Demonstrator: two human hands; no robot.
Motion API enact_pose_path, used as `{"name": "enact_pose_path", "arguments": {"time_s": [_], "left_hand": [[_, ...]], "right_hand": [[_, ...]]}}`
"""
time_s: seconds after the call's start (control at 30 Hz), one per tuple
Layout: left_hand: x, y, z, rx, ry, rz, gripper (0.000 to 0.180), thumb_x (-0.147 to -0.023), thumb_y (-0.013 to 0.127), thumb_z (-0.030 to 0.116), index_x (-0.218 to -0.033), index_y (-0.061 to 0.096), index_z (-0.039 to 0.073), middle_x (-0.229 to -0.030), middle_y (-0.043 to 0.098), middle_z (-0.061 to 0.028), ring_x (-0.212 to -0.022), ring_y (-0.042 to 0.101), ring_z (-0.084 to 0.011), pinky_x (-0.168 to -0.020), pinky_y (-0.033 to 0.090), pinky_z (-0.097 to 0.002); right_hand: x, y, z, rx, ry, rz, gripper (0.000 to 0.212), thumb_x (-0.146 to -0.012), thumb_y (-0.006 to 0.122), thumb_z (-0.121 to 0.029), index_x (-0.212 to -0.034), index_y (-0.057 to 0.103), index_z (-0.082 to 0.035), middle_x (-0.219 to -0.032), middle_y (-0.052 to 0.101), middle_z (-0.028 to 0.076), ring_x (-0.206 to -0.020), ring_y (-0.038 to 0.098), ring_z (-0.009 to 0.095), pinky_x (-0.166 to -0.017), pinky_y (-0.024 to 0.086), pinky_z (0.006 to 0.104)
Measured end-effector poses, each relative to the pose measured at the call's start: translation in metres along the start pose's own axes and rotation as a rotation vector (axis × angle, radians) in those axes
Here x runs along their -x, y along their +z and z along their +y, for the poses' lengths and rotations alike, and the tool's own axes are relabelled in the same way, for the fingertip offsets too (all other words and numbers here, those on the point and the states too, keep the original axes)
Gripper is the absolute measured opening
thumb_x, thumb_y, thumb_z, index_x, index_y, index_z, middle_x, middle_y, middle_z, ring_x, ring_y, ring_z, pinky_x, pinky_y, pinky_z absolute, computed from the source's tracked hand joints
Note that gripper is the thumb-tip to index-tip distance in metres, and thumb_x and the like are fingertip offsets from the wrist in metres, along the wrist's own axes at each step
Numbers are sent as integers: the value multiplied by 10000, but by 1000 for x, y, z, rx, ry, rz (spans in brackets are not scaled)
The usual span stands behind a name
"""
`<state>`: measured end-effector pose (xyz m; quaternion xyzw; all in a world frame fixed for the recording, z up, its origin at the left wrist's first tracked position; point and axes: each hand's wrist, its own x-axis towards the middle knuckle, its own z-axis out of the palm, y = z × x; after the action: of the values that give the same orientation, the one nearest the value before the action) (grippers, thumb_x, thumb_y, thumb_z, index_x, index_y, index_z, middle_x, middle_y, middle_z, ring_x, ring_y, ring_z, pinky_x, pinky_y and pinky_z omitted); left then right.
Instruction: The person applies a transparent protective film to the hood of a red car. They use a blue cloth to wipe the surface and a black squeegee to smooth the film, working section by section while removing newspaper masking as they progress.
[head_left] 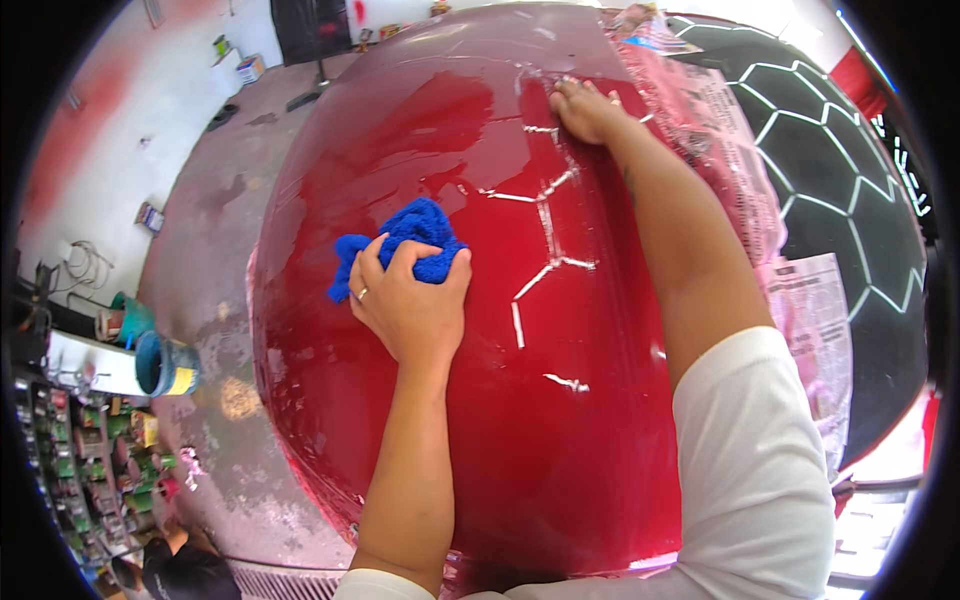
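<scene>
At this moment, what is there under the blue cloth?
The cloth, held by the left hand, lies on the red panel, which shows around it. The part directly beneath is covered and cannot be seen.

wall: white, red-stained | floor: grey, blotchy | shelves: crowded, lower left | light: bright glare, lower right

Bright light, honeycomb glare on glossy red panel, fisheye-bent edges, dark corners

red panel leaves passage between two obstacles: blue cloth and right forearm.
</scene>
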<state>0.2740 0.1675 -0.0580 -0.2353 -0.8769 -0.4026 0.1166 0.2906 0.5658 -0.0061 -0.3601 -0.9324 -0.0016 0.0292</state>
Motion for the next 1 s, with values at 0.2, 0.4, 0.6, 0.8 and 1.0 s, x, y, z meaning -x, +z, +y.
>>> {"name": "enact_pose_path", "arguments": {"time_s": [0.2, 0.4, 0.6, 0.8, 1.0], "left_hand": [[-4, 2, -8, -32, -1, 18, 346, -816, 949, 431, -980, 809, 160, -1450, 655, -146, -1405, 561, -418, -1167, 441, -598], [-1, -2, 1, -40, -88, -99, 351, -854, 923, 446, -1083, 802, 209, -1526, 617, -102, -1530, 461, -384, -1243, 348, -650], [0, -1, 6, 41, -61, -9, 677, -846, 925, 466, -1450, 685, 274, -1552, 619, -61, -1530, 478, -366, -1246, 358, -654], [12, -13, 1, 108, 230, 7, 501, -799, 922, 356, -1242, 799, 157, -1230, 772, -113, -1225, 682, -372, -1075, 527, -524], [169, -82, 115, 355, 798, -482, 746, -671, 993, 455, -1330, 750, 206, -1249, 690, -119, -1268, 625, -394, -1128, 453, -588]], "right_hand": [[56, -1, -12, 15, -102, -9, 641, -1190, 309, -497, -1668, 468, -101, -1808, 379, 135, -1687, 316, 383, -1327, 240, 732], [340, -26, -26, 86, -199, -39, 629, -1205, 378, -409, -1730, 370, -63, -1841, 299, 167, -1713, 247, 373, -1379, 185, 640], [564, -83, -45, 25, -134, -233, 611, -1165, 473, -346, -1705, 449, -61, -1813, 363, 184, -1708, 267, 390, -1365, 159, 663], [673, -67, -21, -478, 96, 395, 616, -1216, 354, -312, -1658, 449, 107, -1752, 361, 370, -1660, 299, 544, -1355, 187, 632], [671, -52, 10, -305, 172, 530, 635, -1218, 316, -338, -1678, 417, 88, -1730, 405, 359, -1629, 357, 555, -1334, 234, 640]]}}
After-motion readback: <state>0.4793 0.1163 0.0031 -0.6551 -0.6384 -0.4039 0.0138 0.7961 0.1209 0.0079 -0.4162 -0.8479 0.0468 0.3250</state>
